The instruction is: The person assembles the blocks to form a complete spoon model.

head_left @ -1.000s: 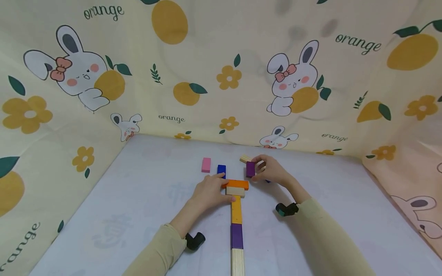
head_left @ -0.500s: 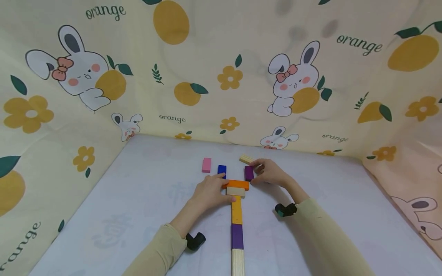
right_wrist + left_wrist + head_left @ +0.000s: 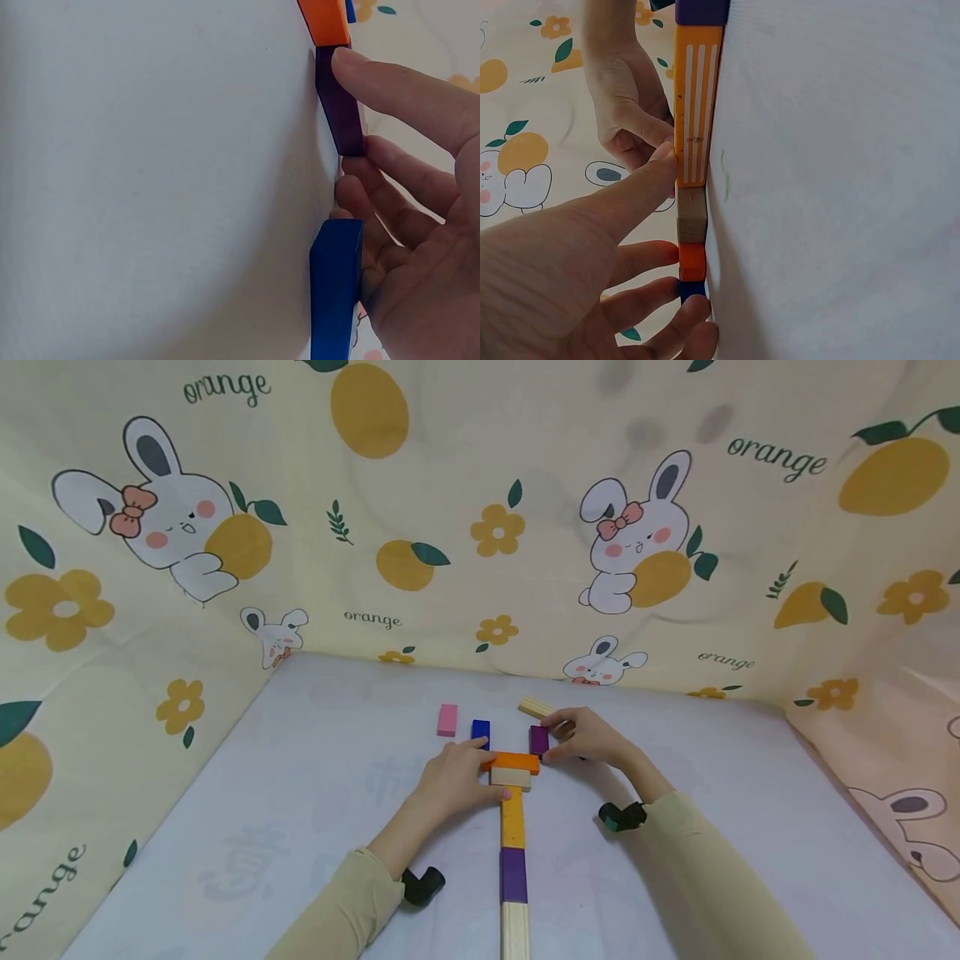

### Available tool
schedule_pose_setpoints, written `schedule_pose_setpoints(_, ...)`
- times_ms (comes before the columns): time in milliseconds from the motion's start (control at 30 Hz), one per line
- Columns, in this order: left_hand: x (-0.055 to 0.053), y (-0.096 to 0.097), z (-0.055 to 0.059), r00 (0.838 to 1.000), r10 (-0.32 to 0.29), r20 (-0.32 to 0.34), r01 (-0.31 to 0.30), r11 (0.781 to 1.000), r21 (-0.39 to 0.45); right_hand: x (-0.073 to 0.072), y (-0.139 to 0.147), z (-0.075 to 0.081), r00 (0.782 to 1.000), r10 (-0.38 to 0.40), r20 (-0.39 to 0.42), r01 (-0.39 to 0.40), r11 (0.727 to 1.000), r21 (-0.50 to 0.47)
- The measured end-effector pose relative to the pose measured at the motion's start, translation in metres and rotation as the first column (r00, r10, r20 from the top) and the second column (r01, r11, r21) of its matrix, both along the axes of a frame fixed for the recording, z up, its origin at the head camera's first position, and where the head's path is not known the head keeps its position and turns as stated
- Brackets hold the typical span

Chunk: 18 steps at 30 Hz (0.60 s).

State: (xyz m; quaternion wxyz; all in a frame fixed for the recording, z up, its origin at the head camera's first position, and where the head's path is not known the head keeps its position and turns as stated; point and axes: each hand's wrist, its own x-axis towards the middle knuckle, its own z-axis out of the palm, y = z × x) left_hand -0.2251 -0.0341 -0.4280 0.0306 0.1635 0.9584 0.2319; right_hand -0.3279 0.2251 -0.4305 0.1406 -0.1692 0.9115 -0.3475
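My right hand (image 3: 591,737) pinches the dark purple block (image 3: 538,741) lengthwise, probably to govern both ends; it appears to touch the orange block (image 3: 519,764) near its right end; my left hand (image 3: 454,778), fingers loosely spread, touches that and the yellow block (image 3: 513,818), seemingly to steady them.

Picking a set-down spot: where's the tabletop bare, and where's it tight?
Bare tabletop: left of the left sleeve to the backdrop; right of the right sleeve to the backdrop; between the violet block and right sleeve. Crowded: around the orange block, where a blue block, dark purple block, left hand and right hand cluster.
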Motion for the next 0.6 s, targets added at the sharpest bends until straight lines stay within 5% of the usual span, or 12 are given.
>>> schedule_pose_setpoints(433,0.001,-0.001,0.000,1.000,0.007,0.010,-0.007,1.000,0.003,0.007,0.002,0.002,0.998,0.035,-0.043,-0.038,0.997,-0.073)
schedule_pose_setpoints(600,0.002,-0.001,0.001,1.000,-0.003,-0.003,0.003,1.000,0.011,0.018,0.011,0.012,0.993,-0.086,-0.077,0.071,0.981,-0.180)
